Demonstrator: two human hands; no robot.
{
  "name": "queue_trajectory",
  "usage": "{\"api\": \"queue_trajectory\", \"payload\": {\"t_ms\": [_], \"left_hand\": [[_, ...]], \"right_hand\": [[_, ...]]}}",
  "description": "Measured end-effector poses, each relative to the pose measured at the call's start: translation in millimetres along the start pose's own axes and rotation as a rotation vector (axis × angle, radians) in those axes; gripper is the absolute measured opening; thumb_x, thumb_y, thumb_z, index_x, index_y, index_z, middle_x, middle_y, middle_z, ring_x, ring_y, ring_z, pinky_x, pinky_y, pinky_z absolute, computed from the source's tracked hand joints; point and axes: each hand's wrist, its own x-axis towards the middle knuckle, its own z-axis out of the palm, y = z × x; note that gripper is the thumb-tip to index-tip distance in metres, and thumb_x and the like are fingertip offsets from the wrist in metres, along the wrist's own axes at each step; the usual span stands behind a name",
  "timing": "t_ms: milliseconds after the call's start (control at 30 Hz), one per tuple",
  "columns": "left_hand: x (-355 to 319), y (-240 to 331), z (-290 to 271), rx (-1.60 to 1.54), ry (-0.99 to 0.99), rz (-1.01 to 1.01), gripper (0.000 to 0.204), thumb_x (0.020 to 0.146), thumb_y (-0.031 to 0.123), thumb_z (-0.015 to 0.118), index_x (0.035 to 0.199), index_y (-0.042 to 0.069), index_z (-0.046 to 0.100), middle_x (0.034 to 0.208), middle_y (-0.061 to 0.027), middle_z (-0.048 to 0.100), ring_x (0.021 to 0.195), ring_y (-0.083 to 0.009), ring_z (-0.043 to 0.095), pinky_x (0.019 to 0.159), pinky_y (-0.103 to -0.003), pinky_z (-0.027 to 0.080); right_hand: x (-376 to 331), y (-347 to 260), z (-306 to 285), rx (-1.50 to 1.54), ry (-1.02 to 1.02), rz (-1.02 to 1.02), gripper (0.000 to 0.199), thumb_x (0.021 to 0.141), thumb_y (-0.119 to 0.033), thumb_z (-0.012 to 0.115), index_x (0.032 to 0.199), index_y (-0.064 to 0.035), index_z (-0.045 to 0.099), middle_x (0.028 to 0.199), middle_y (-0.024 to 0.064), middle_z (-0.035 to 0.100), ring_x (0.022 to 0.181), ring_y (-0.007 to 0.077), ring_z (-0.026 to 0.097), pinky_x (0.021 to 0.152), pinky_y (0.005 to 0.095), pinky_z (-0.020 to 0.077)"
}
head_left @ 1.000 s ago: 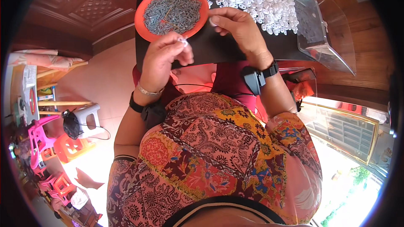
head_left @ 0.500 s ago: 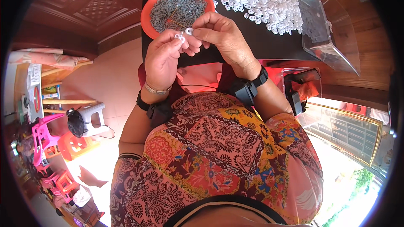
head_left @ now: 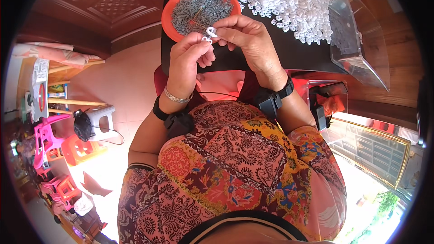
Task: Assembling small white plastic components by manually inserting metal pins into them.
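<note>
My left hand (head_left: 190, 56) pinches a small white plastic piece with holes (head_left: 206, 40) between thumb and fingertips. Just above it, my right hand (head_left: 248, 38) grips a white ring-ended piece (head_left: 211, 31), and the two white pieces meet or nearly meet. Both hands are raised over the near edge of the dark table. Behind them sits a round orange-red tray (head_left: 169, 12) full of small, slender grey pieces (head_left: 201, 9) that look like screws. A thin yellowish strand (head_left: 197, 17) shows over these grey pieces; where it ends is hidden by the fingers.
A big heap of small white oval pieces (head_left: 289, 4) covers the table's (head_left: 289, 56) far right. Beside it stands a clear plastic bin (head_left: 350, 31), tilted. A clear box with a red bag (head_left: 332, 104) is below the table at right. Plastic stools (head_left: 83, 149) stand at left.
Both hands, still holding the white pieces, appear slightly farther right in the picture, as do the tray and table. The ringed piece shows more plainly between the fingertips.
</note>
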Motion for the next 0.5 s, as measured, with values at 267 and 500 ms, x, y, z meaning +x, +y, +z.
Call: {"api": "queue_trajectory", "payload": {"t_ms": [267, 500], "left_hand": [[-1, 0, 0, -0.002, -0.006, -0.007, 0.019, 0.091, 0.018, 0.05, 0.081, 0.003, 0.057, 0.071, -0.0046, 0.059, 0.061, -0.01, 0.052, 0.06, -0.023, 0.039], [-1, 0, 0, 0.0, -0.01, 0.004, 0.019, 0.091, 0.018, 0.049, 0.081, 0.003, 0.056, 0.071, -0.0044, 0.058, 0.061, -0.0099, 0.051, 0.06, -0.023, 0.039]], "right_hand": [[-7, 6, 9, -0.193, 0.043, -0.245, 0.01, 0.085, -0.002, 0.066, 0.095, 0.0003, 0.067, 0.085, 0.0018, 0.068, 0.079, 0.0057, 0.062, 0.072, 0.0217, 0.0509], [0, 8, 0, -0.177, 0.068, -0.205, 0.01, 0.086, -0.004, 0.065, 0.095, -0.0005, 0.067, 0.086, 0.0021, 0.068, 0.079, 0.0062, 0.062, 0.072, 0.0208, 0.0504]]}}
